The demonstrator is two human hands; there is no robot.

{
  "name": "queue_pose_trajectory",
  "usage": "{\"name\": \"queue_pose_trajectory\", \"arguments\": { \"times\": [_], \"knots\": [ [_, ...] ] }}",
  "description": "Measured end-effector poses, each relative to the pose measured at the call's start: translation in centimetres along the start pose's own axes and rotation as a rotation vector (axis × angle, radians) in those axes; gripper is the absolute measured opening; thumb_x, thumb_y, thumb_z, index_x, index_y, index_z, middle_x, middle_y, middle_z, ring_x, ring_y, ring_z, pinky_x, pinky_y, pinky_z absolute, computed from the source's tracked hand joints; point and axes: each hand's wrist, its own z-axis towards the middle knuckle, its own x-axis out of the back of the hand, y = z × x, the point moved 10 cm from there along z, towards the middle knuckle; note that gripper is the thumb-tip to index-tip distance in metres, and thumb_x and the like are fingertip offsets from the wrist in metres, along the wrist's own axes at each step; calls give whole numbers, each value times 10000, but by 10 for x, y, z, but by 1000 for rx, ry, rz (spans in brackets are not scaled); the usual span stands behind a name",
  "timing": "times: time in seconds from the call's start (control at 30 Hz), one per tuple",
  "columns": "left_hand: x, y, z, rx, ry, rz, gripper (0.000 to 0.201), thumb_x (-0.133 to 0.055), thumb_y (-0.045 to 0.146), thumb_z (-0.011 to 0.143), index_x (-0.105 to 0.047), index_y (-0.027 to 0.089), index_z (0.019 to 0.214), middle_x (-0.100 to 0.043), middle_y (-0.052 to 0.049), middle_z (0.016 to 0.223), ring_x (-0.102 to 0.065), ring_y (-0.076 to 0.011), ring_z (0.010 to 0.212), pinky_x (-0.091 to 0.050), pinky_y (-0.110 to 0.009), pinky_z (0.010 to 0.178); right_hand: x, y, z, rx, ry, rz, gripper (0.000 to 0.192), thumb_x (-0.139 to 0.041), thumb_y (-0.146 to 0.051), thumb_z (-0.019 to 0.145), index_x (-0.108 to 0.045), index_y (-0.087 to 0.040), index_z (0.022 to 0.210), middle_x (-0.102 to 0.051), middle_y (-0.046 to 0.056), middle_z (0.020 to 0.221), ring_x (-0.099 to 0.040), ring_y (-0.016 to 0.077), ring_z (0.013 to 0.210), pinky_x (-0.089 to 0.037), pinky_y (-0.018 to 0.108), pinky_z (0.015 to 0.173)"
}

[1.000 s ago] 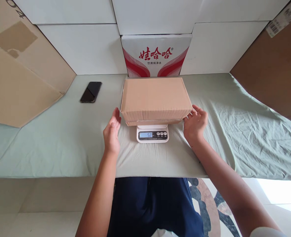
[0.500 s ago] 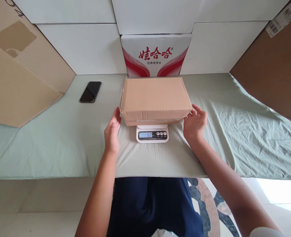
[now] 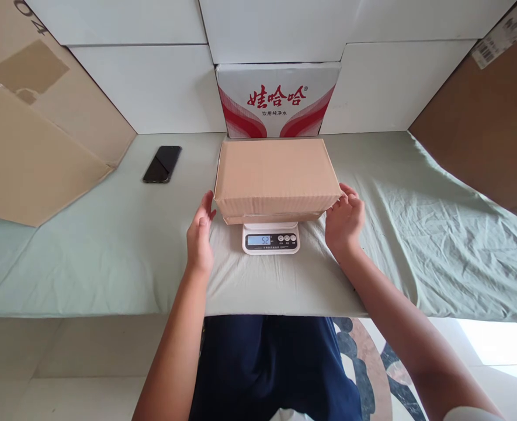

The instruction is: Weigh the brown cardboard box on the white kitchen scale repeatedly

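- Since the earlier frame my right hand (image 3: 344, 221) has edged in toward the brown cardboard box (image 3: 276, 178), its fingers curling against the box's lower right corner; my left hand (image 3: 199, 234) has barely shifted, and the box has not moved.
- The box sits in the middle of the frame on the white kitchen scale (image 3: 271, 238), overhanging it widely on both sides and at the back.
- My left hand is open and flat, fingertips just beside or brushing the box's left end; I cannot tell if it truly touches. My right hand is loosely curled at the right corner, gripping nothing.
- Risk: the box is far wider than the scale, so any uneven push from one hand could tip it or slide it off.
- Risk: pressure from my fingers would likely disturb the reading on the display, which the box's front edge already hangs close above.
- Risk: the scale rests on a wrinkled green cloth (image 3: 437, 234) over the worktop, so it may rock.
- Directly behind, touching or nearly touching, stands a red-and-white carton (image 3: 278, 96), leaving no room to push the box back.
- A black phone (image 3: 162, 164) lies at left centre, well apart; big cardboard sheets (image 3: 30, 134) lean at the upper left and upper right.
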Motion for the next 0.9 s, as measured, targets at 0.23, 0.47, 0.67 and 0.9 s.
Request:
{"name": "queue_pose_trajectory", "arguments": {
  "times": [0.23, 0.47, 0.67, 0.9],
  "knots": [
    [2, -2, 1, 19, 33, 5, 616, -530, 618, 963, -573, 279, 1475, -511, -92, 1607, -453, -292, 1513, -381, -445, 1247, -15, -10, -9, 106, -131, -107, 385, -579, -546, 813, -577, -320, 1125, -637, 33, 1245, -601, 261, 1239, -501, 492, 1077],
    [-3, 1, 0, 31, 26, -17, 612, -584, 605, 939, -602, 267, 1450, -584, -116, 1540, -523, -315, 1459, -409, -481, 1233, -28, -5, -20, 122, -295, -209, 564, -519, -658, 868, -548, -359, 1346, -549, 19, 1521, -423, 335, 1499, -345, 606, 1247],
    [-10, 6, -3, -15, -24, 5, 615, -538, 600, 965, -546, 295, 1498, -517, -70, 1604, -429, -293, 1527, -346, -453, 1274, -42, -7, -33, 194, -396, -245, 553, -472, -679, 891, -583, -353, 1324, -618, 31, 1433, -508, 312, 1426, -444, 495, 1196],
    [-21, 8, -5, -27, -95, 53, 605, -493, 614, 977, -552, 292, 1486, -544, -85, 1580, -436, -312, 1522, -362, -470, 1257, -42, -12, -51, 217, -352, -284, 414, -471, -562, 933, -614, -337, 1249, -639, 36, 1334, -552, 298, 1325, -453, 510, 1164]
  ]
}}
